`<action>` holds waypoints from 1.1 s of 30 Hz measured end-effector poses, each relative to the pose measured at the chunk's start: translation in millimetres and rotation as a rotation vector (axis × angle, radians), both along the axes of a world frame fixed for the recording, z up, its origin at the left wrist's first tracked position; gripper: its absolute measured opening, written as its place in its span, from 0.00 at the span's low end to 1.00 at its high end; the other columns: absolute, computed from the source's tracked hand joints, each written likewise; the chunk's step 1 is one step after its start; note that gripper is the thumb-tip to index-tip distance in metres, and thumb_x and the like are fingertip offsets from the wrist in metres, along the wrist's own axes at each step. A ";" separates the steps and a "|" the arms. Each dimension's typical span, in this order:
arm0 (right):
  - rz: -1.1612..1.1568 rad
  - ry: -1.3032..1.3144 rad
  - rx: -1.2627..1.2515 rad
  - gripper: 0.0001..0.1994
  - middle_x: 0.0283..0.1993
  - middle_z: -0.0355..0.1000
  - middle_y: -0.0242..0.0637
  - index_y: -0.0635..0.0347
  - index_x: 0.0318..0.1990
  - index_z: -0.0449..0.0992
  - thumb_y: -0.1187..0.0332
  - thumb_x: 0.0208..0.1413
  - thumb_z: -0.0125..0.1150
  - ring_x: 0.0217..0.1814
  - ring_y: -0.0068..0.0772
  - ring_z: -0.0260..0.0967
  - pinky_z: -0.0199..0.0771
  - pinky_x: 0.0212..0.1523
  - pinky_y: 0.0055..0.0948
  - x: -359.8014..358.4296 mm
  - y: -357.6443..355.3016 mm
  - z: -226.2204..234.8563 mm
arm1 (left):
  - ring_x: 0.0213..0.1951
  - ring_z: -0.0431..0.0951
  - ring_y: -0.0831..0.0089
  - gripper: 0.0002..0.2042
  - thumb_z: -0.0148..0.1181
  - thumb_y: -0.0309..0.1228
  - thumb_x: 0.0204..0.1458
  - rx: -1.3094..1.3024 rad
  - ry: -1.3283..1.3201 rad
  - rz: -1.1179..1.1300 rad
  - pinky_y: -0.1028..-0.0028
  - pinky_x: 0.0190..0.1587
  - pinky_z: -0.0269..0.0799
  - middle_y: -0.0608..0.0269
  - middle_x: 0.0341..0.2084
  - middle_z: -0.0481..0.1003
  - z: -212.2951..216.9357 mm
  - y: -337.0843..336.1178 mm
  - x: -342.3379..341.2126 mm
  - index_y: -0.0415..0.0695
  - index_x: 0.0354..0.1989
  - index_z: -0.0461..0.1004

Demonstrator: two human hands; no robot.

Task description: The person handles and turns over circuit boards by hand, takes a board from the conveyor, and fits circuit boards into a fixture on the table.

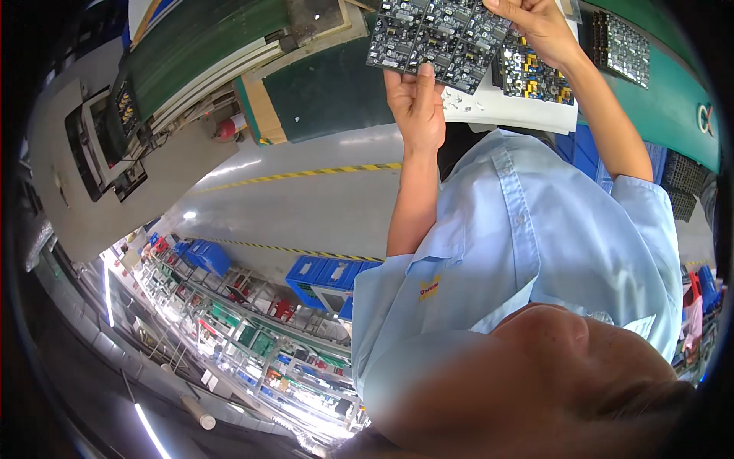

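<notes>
A dark panel of circuit boards point(436, 38), packed with small parts, is held up in both of my hands near the top of the head view. My left hand point(417, 107) grips its near edge, the thumb lying on top and the fingers underneath. At the panel's upper right corner, my right hand point(539, 29) closes on the edge; some of its fingers are hard to make out. Below and to the right, more boards with yellow parts point(534, 73) lie on a white sheet point(535, 115). Tiny loose bits point(468, 107) are scattered on that sheet beside the panel.
A stack of circuit boards point(621, 50) stands on the green bench mat point(665, 115) at the right. To the left are a conveyor with a green belt point(222, 46) and a dark green board point(329, 84). Blue crates point(325, 279) stand beyond the floor's yellow-black stripe.
</notes>
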State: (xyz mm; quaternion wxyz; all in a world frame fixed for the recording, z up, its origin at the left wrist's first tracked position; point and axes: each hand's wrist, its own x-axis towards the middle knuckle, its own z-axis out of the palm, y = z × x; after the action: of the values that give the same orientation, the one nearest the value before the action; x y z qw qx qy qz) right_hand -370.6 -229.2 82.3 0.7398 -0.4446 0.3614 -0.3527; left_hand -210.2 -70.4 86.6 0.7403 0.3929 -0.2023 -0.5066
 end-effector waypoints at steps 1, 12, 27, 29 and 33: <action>0.002 -0.025 -0.007 0.08 0.36 0.78 0.30 0.61 0.43 0.78 0.72 0.58 0.66 0.37 0.17 0.73 0.73 0.40 0.17 0.5 1.9 0.0 | 0.51 0.73 0.74 0.22 0.47 0.19 0.63 -0.002 -0.021 -0.001 0.67 0.53 0.73 0.58 0.53 0.71 2.0 1.9 0.6 0.43 0.65 0.55; 0.093 -0.108 -0.118 0.21 0.49 0.73 0.33 0.63 0.54 0.69 0.80 0.53 0.67 0.48 0.21 0.70 0.72 0.51 0.23 -1.6 32.0 24.4 | 0.53 0.73 0.68 0.28 0.44 0.12 0.57 -0.029 0.006 -0.039 0.63 0.54 0.73 0.54 0.54 0.70 13.3 21.6 -1.1 0.41 0.67 0.53; 0.065 0.064 -0.281 0.20 0.46 0.72 0.32 0.62 0.51 0.68 0.78 0.50 0.67 0.49 0.21 0.68 0.69 0.53 0.24 -8.5 51.5 38.0 | 0.53 0.73 0.67 0.31 0.44 0.09 0.53 -0.029 -0.081 -0.049 0.61 0.56 0.72 0.52 0.54 0.70 19.2 36.6 -15.2 0.41 0.67 0.53; 0.069 0.059 -0.282 0.20 0.46 0.72 0.32 0.62 0.51 0.68 0.78 0.50 0.67 0.49 0.21 0.68 0.69 0.52 0.24 -8.4 52.4 39.2 | 0.53 0.73 0.66 0.31 0.44 0.08 0.53 -0.037 -0.088 -0.048 0.61 0.56 0.72 0.52 0.54 0.70 18.9 37.5 -15.2 0.41 0.67 0.53; 0.048 0.051 -0.299 0.21 0.46 0.71 0.32 0.62 0.52 0.67 0.79 0.50 0.67 0.49 0.21 0.67 0.69 0.52 0.24 -7.3 57.5 37.9 | 0.52 0.73 0.71 0.32 0.56 0.10 0.51 -0.001 -0.187 -0.008 0.69 0.56 0.69 0.54 0.54 0.70 20.6 36.7 -18.5 0.39 0.65 0.54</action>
State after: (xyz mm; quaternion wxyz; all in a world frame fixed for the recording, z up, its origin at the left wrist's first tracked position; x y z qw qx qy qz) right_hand -377.8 -171.6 120.2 0.6641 -0.5671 0.3127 -0.3736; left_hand -228.7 -33.7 107.2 0.7164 0.4374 -0.2724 -0.4704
